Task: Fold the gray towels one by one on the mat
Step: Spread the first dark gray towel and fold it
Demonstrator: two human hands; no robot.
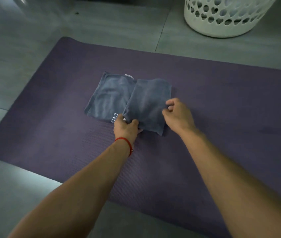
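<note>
One gray towel [119, 97] on one mat [222, 100], pinched by two hands.

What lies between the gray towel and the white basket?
In the head view, only bare purple mat and then gray floor tiles lie between the gray towel and the white basket.

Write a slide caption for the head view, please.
Both hands, left hand and right hand, fold a gray terry towel on a purple foam mat.

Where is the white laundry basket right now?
The white laundry basket stands on the tiled floor at the top right of the head view, just beyond the far edge of the purple mat.
</note>
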